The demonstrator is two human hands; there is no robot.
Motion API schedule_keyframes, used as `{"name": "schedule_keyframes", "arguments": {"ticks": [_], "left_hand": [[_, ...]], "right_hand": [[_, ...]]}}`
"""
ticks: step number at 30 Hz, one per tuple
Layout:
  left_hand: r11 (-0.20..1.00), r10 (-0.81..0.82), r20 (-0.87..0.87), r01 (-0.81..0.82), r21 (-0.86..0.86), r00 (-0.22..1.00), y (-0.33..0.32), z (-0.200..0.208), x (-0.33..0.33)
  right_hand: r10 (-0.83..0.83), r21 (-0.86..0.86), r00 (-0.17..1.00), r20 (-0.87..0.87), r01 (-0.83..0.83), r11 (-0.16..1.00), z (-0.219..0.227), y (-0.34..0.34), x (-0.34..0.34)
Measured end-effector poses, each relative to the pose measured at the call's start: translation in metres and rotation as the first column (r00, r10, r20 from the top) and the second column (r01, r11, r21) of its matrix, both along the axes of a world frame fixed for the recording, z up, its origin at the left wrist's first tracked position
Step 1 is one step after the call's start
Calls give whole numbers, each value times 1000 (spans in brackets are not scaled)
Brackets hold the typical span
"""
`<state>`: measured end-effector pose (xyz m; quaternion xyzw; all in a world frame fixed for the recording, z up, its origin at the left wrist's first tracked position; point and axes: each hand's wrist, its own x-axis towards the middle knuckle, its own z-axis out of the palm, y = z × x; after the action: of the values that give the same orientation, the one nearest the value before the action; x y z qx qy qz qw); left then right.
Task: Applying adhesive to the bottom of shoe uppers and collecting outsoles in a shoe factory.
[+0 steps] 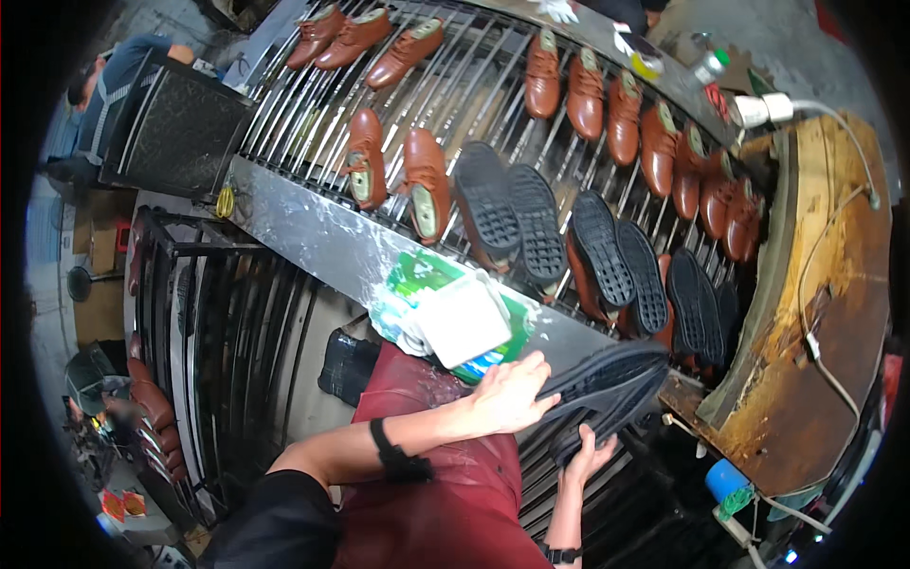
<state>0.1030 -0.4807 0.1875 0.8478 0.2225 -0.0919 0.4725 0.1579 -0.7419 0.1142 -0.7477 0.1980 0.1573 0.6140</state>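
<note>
In front of me, over the near edge of the metal ledge, is a pair of black rubber shoe soles [616, 375], one overlapping the other. My right hand [590, 458] grips the lower sole from below, thumb up along its side. Reaching in from the left, my left hand [512, 394] has its fingers curled at the left end of the upper sole, which sits between thumb and fingers. Just beyond my left hand is a white square container [464, 321] on a green sheet [417, 275] smeared with white.
Brown leather shoes [588, 95] and black soles [599, 247] line a metal-bar rack [474, 85]. A worn wooden board [806, 360] with a white cable stands at right. Black racks [227, 322] stand at left. Two other people [133, 85] are at the far left.
</note>
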Motion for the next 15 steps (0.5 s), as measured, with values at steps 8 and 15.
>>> {"name": "schedule_keyframes", "arguments": {"ticks": [8, 15], "left_hand": [[687, 719, 370, -685, -244, 588, 315, -88, -66], [509, 851, 5, -822, -255, 525, 481, -192, -81]], "right_hand": [[755, -482, 601, 262, -596, 642, 56, 333, 3], [918, -816, 287, -272, -574, -62, -74, 579, 22]]}}
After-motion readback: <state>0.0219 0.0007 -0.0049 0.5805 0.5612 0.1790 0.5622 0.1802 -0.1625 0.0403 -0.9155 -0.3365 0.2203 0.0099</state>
